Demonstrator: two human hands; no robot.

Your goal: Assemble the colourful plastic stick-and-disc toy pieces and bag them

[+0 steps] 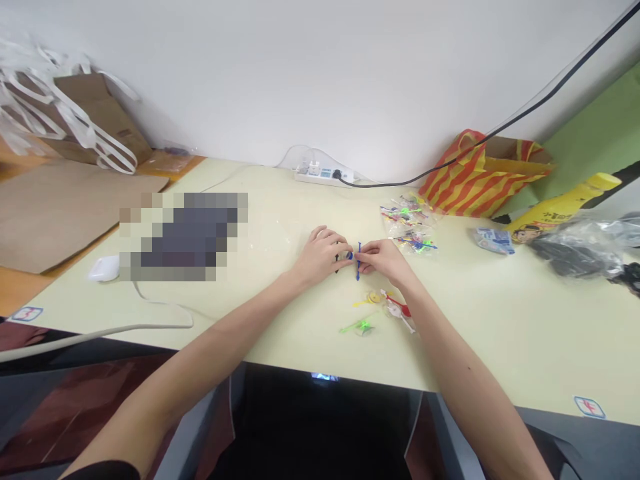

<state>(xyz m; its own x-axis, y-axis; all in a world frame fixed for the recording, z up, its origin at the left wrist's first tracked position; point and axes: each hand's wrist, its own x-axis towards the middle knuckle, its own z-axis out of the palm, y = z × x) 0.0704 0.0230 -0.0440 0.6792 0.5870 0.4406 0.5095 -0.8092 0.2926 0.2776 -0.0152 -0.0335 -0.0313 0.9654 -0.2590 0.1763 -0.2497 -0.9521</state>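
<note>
Over the middle of the table, my left hand [324,259] pinches a small round blue plastic piece [349,255] between its fingertips. Facing it, my right hand [384,260] holds a blue plastic arrow [359,270] upright in the picture, and the two blue pieces are close together. Whether they touch is hidden by the fingers. A thin black piece [337,268] shows partly beneath my left fingers. Nearer the front edge lie a yellow arrow spinner [373,298], a green one [364,326], a white one [395,310] and a red one [405,309].
Clear bags of coloured arrow pieces [406,213] lie behind my right hand. A power strip [323,175] sits by the wall, its black cable [395,185] running right. Striped bag [480,177], yellow bottle [555,207] at right; white case [104,269], blurred dark object [193,233] at left.
</note>
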